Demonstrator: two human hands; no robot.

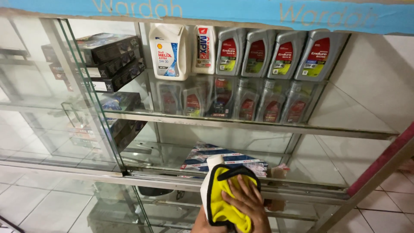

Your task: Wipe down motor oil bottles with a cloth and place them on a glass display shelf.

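Note:
At the bottom centre a white plastic bottle (205,186) with a white cap is held in front of a glass display cabinet. A yellow cloth with a black border (224,206) is wrapped over the bottle's front. My right hand (247,203) lies on the cloth with fingers spread, pressing it against the bottle. Only a small part of my left hand (199,225) shows at the frame's lower edge, under the bottle, where it seems to hold the bottle from below.
The top glass shelf (345,116) carries a white jug (169,51), a white-and-red bottle (204,48) and several grey bottles (276,54). Black boxes (113,60) are stacked at the left. Blue-and-white packets (224,157) lie on the lower shelf. A sliding glass pane (82,99) stands at the left.

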